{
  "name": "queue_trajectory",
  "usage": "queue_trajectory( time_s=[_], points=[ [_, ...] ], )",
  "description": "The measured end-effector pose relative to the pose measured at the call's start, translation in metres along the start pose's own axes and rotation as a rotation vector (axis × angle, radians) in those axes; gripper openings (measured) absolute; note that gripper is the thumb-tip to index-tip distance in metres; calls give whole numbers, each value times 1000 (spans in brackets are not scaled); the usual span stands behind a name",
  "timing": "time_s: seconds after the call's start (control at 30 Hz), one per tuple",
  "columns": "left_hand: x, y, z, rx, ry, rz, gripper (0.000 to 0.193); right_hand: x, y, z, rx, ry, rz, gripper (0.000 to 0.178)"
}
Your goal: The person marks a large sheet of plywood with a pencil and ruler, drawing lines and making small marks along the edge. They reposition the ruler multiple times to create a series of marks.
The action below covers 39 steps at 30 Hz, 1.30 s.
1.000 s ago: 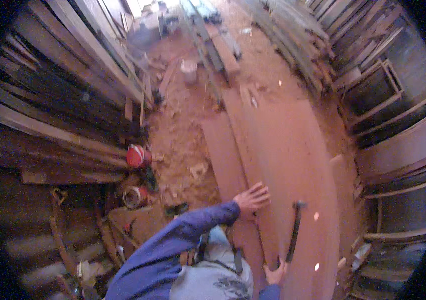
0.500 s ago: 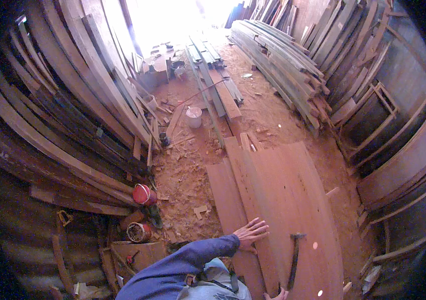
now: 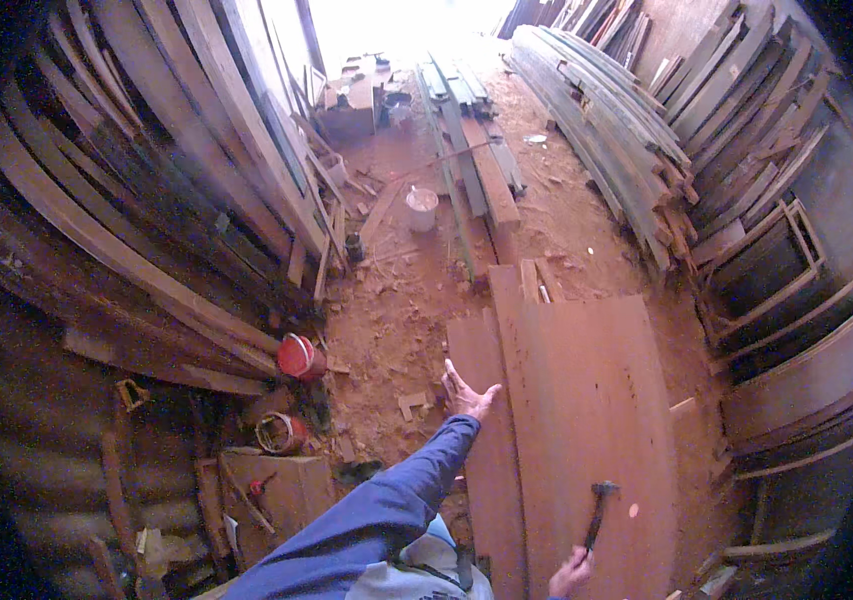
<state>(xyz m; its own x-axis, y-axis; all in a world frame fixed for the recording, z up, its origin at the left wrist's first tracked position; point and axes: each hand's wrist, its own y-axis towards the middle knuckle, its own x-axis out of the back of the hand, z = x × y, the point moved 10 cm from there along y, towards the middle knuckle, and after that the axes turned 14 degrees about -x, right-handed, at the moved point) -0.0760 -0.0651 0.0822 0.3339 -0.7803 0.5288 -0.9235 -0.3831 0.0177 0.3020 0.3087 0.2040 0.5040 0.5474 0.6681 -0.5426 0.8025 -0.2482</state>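
My right hand (image 3: 571, 573) is closed around the lower end of a hammer's dark handle. The hammer (image 3: 597, 516) lies over a wide reddish-brown wooden panel (image 3: 591, 400), its head pointing away from me. With fingers stretched and thumb apart, my left hand (image 3: 467, 398) is at the outer left edge of a narrower board (image 3: 491, 460). That board runs lengthwise along the panel's left side. Whether the left palm presses on the board or hovers just above it, I cannot tell.
Long planks lean along the left wall (image 3: 146, 230), and more timber is stacked at the right (image 3: 606, 130). A red bucket (image 3: 301, 357) and an open paint tin (image 3: 281, 432) stand left. A white bucket (image 3: 421, 210) sits ahead on the dusty floor, beside stacked boards (image 3: 486, 180).
My left hand has moved away from me and left, from the panel to the narrower board's outer edge. My right hand has come further into view and now grips the hammer.
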Motion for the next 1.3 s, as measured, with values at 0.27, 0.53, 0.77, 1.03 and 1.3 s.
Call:
queue_trajectory(
  time_s=[0.27, 0.53, 0.77, 1.03, 1.3],
  points=[
    [23, -8, -23, 23, 34, 10, 137, -124, 21, 177, 389, -351, 88, 36],
    [33, -5, -43, -91, 161, -65, 139, -220, 55, 220, 442, -439, 191, 84],
    [30, -4, -46, -111, 196, -55, 138, -245, 58, 223, 528, -634, 130, 85],
    [32, 1, -52, -122, 251, -68, 137, -258, 57, 227, 524, -646, 101, 85],
    [29, 5, -53, -124, 278, -43, 135, -261, 63, 229, 532, -643, 125, 79]
  ],
)
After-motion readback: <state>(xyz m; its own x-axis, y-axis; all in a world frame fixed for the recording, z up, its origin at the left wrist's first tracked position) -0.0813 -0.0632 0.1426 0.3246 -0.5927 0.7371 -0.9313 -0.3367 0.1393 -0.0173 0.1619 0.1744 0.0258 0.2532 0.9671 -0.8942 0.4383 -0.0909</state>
